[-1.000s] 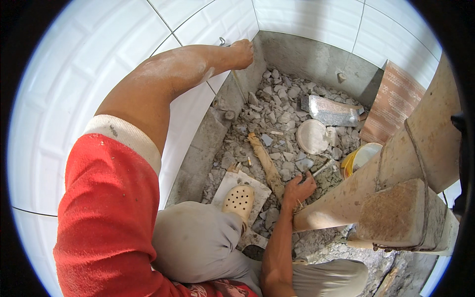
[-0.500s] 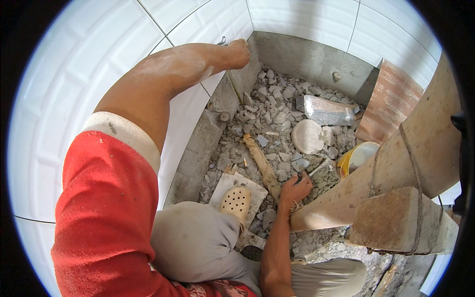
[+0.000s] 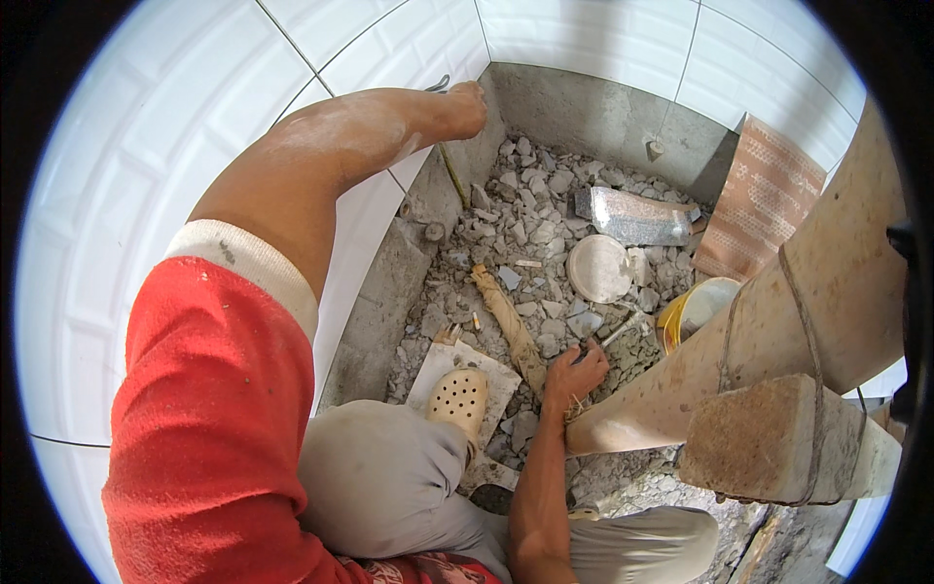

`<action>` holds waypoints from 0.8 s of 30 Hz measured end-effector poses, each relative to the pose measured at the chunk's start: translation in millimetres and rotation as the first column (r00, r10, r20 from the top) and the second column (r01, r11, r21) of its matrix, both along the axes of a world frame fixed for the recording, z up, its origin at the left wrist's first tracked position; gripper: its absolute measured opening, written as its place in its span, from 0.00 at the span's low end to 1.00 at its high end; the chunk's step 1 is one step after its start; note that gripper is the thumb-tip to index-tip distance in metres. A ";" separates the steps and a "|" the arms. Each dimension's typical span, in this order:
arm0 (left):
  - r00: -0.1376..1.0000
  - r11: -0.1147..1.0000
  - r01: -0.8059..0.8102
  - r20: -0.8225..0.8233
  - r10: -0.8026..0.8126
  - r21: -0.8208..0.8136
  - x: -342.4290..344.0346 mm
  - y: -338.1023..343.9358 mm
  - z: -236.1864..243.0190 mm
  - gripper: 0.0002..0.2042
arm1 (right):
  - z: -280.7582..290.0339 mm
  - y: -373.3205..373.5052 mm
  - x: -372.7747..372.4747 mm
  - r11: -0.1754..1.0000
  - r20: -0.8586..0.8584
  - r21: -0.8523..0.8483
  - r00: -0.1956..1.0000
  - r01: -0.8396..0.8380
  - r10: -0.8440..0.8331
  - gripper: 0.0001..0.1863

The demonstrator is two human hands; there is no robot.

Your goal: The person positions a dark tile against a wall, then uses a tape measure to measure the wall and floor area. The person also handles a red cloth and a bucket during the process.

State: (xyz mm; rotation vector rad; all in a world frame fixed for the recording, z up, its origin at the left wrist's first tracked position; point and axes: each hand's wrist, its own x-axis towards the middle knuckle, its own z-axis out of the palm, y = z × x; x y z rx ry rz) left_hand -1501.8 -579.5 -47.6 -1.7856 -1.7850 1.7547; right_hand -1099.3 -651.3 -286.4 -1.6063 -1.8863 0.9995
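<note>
My left arm, in a red sleeve with a pale cuff, stretches along the tiled wall to the far corner. There my left hand [image 3: 466, 110] is curled against the wall; its fingers are mostly hidden, and a small grey metal loop [image 3: 440, 84] shows beside it. Low over the rubble, my right hand [image 3: 576, 371] is closed round the dark handle of a tool with a thin metal shaft [image 3: 621, 331]. The shaft points up and right toward a yellow bucket [image 3: 671, 321]; its working end is hard to make out.
Broken rubble [image 3: 545, 232] covers the floor, with a wooden stick [image 3: 511, 326], a round pale lid [image 3: 599, 269] and a crumpled silvery packet [image 3: 642, 216] on it. A brown patterned sheet [image 3: 759, 204] leans at the right. A thick post [image 3: 778, 302] with a tied block [image 3: 754, 438] slants across.
The view has shifted slightly, so everything sits a little further left. Both hands keep nearly the same places, and the right still grips the tool.
</note>
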 end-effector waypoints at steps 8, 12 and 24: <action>0.999 0.996 -0.037 -0.016 0.036 -0.080 1.6 5.6 9.9 0.14 | 8.1 -0.5 -1.1 1.000 0.004 -0.003 1.000 0.002 -0.002 0.20; 0.999 0.995 -0.032 -0.019 0.030 -0.096 -1.6 8.8 19.9 0.16 | 10.7 -1.2 -3.0 1.000 0.047 0.024 0.999 -0.003 0.002 0.19; 0.998 1.000 -0.003 0.063 0.003 0.003 -17.6 9.3 71.7 0.13 | 31.6 -0.8 -15.8 0.995 0.039 0.046 0.996 -0.085 0.083 0.20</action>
